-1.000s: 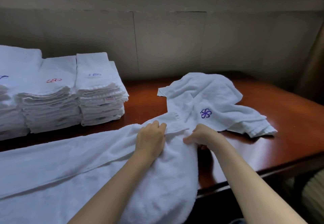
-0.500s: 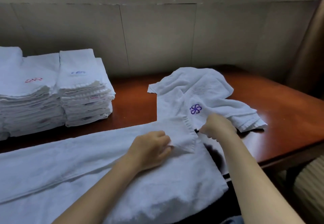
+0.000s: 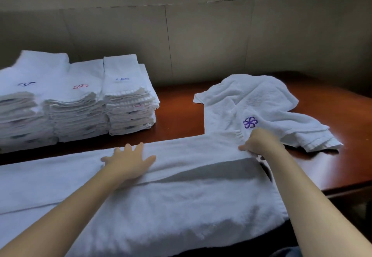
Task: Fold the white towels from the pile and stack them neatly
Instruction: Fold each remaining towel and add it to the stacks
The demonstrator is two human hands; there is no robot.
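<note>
Three stacks of folded white towels (image 3: 76,103) are lined up side by side at the back left of the reddish-brown wooden table (image 3: 179,113), each top towel marked with a small embroidered emblem — dark blue, red and blue from left to right. A long white towel (image 3: 181,192) is spread across the near edge of the table, folded lengthwise, with its front part hanging over the edge. The left hand (image 3: 128,162) is laid flat on the upper layer of this towel, fingers straight and spread, nothing gripped. The towel's far right corner is pinched by the right hand (image 3: 256,143), whose fingers are curled over the fabric edge. Just beyond that hand, a crumpled white towel (image 3: 259,103) with a purple flower emblem (image 3: 250,122) is seen lying loose on the table — touching or overlapping the long towel's corner. A panelled grey wall (image 3: 201,35) is seen behind the table.
</note>
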